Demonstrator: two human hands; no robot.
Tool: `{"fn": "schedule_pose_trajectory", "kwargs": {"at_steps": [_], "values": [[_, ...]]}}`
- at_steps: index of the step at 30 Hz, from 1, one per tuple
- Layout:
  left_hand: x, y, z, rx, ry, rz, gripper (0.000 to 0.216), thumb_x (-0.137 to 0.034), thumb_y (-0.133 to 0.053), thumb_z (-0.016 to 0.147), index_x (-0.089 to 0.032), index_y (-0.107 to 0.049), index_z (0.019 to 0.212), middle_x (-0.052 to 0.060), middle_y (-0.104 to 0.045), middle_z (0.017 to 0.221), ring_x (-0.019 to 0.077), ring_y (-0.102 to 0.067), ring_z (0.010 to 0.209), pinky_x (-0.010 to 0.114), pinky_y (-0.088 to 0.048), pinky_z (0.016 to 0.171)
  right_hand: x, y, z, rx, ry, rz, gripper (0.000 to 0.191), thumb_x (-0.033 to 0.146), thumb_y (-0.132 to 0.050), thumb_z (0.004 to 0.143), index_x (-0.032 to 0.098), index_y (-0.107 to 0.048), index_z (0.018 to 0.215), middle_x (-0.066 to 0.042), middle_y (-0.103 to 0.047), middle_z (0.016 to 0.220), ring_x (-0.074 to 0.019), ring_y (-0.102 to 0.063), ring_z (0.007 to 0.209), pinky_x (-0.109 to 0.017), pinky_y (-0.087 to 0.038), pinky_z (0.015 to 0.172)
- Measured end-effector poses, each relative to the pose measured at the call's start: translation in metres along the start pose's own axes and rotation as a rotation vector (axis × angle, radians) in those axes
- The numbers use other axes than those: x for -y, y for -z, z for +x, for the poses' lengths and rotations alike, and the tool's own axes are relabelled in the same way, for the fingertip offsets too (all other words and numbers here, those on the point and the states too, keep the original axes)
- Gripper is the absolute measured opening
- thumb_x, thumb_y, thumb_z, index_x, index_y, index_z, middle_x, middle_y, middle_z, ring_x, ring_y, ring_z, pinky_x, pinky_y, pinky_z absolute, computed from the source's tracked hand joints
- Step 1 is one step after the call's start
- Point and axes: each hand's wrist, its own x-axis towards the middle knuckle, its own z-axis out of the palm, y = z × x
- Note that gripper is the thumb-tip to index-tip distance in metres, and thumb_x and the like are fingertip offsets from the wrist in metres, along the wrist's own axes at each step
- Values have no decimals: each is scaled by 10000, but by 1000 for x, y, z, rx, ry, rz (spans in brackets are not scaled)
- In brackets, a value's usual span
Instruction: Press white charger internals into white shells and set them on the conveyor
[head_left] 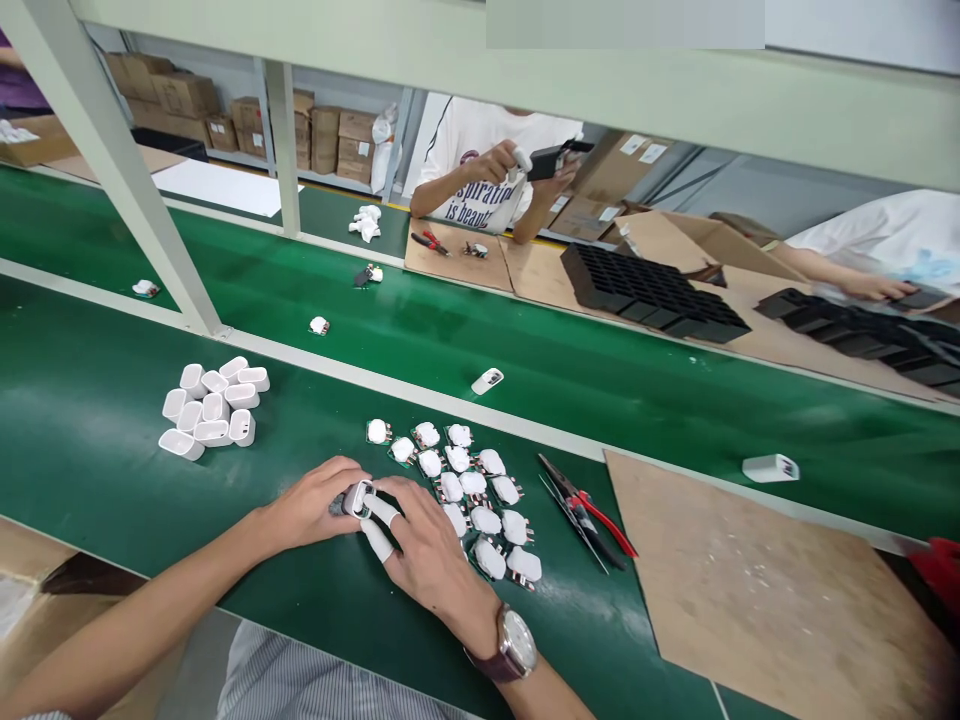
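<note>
head cam: l. hand point(319, 503) grips a white housing point(356, 497) at lower centre of frame; r. hand point(429, 545) has white finger cots point(377, 541) at its open end, can't tell if they pinch anything. main risk imo: r. hand's right beside white-topped boards point(486, 520), so a sideways sweep could scatter them; uneven push might tip housing loose.

Stacked cardboard boxes point(186, 97), white sheet point(225, 187), black gridded trays point(649, 288), brown board point(750, 580) at right
</note>
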Motion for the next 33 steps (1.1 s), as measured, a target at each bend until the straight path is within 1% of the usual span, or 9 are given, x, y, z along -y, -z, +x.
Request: {"fn": "schedule_pose_trajectory", "kwargs": {"at_steps": [3, 10, 14, 17, 21, 24, 27, 30, 33], "values": [[-2, 1, 0, 12, 1, -28, 448, -243, -724, 931, -233, -581, 1355, 111, -633, 1273, 253, -642, 1151, 377, -559, 1002, 0, 1, 2, 8, 60, -44, 365, 72, -531, 959, 164, -611, 1304, -181, -579, 1383, -330, -566, 1239, -534, -584, 991], [-3, 4, 2, 34, 10, -41, 456, -191, -702, 915, -232, -582, 1353, 116, -629, 1294, 258, -635, 1186, 382, -545, 1031, -9, -14, -6, -16, 143, -51, 237, 14, -557, 896, 191, -696, 969, -163, -564, 1418, -359, -507, 1345, -531, -585, 978], [-2, 5, 3, 29, 14, -57, 432, -239, -713, 921, -231, -595, 1336, 110, -642, 1254, 258, -646, 1158, 377, -552, 1013, -10, -8, -1, 13, 48, 80, 292, 134, -601, 986, 226, -640, 1260, -138, -605, 1382, -314, -566, 1303, -520, -582, 1020], [-4, 6, 3, 23, 13, -35, 443, -285, -730, 925, -233, -595, 1344, 104, -642, 1255, 255, -649, 1159, 370, -553, 1018, -14, 0, 2, -66, -25, 171, 417, 183, -593, 1021, 244, -527, 1428, -142, -597, 1380, -282, -603, 1269, -504, -580, 1042], [-10, 6, -5, -22, 30, 73, 625, -323, -765, 910, -252, -494, 1469, 119, -600, 1367, 262, -655, 1191, 372, -570, 1021, -23, 8, -2, -168, -66, 105, 463, 131, -556, 1023, 262, -503, 1464, -145, -582, 1386, -284, -591, 1296, -522, -552, 1078], [-11, 1, -13, -106, -69, 218, 452, -308, -726, 954, -252, -570, 1374, 117, -618, 1328, 258, -672, 1161, 367, -582, 985, -34, 16, -8, -172, -85, 38, 440, 139, -550, 1020, 249, -524, 1446, -153, -574, 1405, -292, -569, 1335, -522, -538, 1100], [-11, -2, -12, -189, -192, 311, 204, -189, -603, 1019, -236, -657, 1210, 86, -661, 1202, 194, -712, 1000, 302, -586, 887, -64, 26, -10, -148, -155, -48, 416, 162, -545, 1003, 234, -561, 1413, -151, -567, 1436, -295, -553, 1362, -515, -513, 1135], [-15, 3, -6, -268, -253, 327, 191, -127, -591, 1009, -219, -654, 1165, 79, -665, 1176, 159, -706, 886, 273, -570, 809, -117, 44, -7, -185, -284, -129, 437, 196, -557, 969, 210, -566, 1406, -155, -560, 1442, -297, -547, 1369, -508, -484, 1169], [-19, 9, -2, -289, -254, 393, 153, -114, -568, 1007, -207, -642, 1103, 78, -667, 1125, 156, -684, 817, 280, -552, 747, -176, 71, -6, -268, -400, -189, 487, 246, -555, 960, 159, -527, 1438, -208, -521, 1449, -345, -514, 1389, -584, -439, 1186]]}}
